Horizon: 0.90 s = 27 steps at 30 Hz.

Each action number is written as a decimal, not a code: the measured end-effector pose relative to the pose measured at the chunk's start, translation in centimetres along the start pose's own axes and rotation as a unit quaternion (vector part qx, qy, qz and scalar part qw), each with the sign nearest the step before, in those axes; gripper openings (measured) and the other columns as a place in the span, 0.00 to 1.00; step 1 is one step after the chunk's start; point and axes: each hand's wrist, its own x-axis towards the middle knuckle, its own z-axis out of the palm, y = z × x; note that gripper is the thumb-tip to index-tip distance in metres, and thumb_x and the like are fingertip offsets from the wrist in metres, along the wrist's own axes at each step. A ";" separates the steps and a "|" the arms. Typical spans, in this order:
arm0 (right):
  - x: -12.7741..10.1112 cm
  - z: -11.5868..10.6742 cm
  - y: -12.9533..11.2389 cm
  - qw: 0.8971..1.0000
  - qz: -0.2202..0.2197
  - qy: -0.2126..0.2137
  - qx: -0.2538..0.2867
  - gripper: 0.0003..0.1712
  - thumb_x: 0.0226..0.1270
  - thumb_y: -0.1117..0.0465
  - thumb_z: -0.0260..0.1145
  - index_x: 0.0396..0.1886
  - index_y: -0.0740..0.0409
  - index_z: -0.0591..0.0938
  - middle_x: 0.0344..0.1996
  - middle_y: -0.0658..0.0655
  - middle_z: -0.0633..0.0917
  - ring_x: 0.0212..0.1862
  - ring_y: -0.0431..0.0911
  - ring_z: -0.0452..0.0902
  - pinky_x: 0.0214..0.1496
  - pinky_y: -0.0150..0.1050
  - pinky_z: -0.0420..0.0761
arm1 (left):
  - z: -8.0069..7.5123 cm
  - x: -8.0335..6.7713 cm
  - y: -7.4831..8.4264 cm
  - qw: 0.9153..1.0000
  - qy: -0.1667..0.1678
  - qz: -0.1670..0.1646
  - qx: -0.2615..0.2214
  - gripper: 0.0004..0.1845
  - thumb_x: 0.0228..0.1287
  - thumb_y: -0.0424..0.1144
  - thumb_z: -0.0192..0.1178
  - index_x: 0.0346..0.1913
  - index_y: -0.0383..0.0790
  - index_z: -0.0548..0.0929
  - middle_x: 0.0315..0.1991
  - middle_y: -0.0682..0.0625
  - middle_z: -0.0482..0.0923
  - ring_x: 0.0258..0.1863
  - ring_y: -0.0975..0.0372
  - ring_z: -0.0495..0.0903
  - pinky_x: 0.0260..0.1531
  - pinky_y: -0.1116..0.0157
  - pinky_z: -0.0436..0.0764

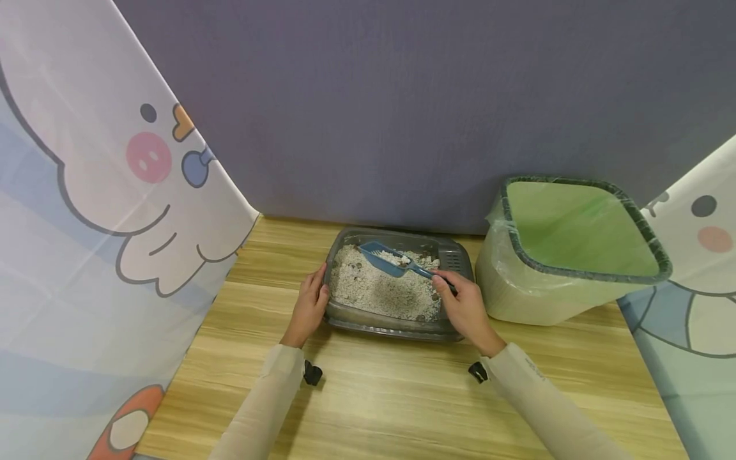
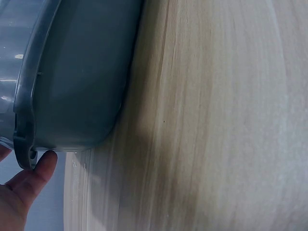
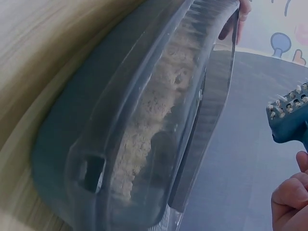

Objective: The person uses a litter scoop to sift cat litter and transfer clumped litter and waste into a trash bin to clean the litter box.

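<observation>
Right fingers [image 1: 453, 277] partly hide blue scoop's handle [image 1: 423, 272]

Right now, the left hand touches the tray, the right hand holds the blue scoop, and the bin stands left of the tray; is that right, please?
Not quite: the bin stands right of the tray, as the head view shows; the rest is correct.

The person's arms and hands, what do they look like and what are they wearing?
The left hand and right hand are bare, with no gloves. The left sleeve and right sleeve are pale cream and reach the wrists. A small black piece sticks out by the left cuff and the right cuff. The right sleeve has a faint grey marking, too small to read.
</observation>
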 end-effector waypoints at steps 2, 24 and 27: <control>0.0 -0.2 0.2 1.000 -0.005 0.000 -0.008 0.12 0.69 0.63 0.60 0.48 0.60 0.84 0.33 0.53 0.83 0.26 0.40 0.73 0.26 0.34 0.71 | 0.0 0.0 0.0 1.000 0.000 0.001 0.000 0.27 0.75 0.41 0.42 0.74 0.46 0.56 0.63 0.43 0.63 0.59 0.51 0.62 0.53 0.46 0.65; 0.6 -1.7 0.3 0.997 -0.044 0.004 -0.061 0.18 0.57 0.68 0.69 0.49 0.62 0.84 0.26 0.49 0.71 0.21 0.35 0.56 0.22 0.31 0.61 | 0.0 0.1 -0.2 1.000 0.002 -0.005 0.000 0.27 0.75 0.42 0.41 0.74 0.46 0.56 0.63 0.43 0.63 0.60 0.51 0.62 0.55 0.47 0.64; 0.5 -2.2 0.3 0.996 -0.050 0.009 -0.069 0.18 0.56 0.69 0.70 0.48 0.62 0.84 0.25 0.49 0.71 0.21 0.34 0.56 0.22 0.30 0.61 | -0.1 0.1 -0.1 1.000 0.001 -0.002 -0.002 0.27 0.75 0.41 0.42 0.74 0.46 0.56 0.64 0.43 0.63 0.60 0.51 0.61 0.55 0.46 0.64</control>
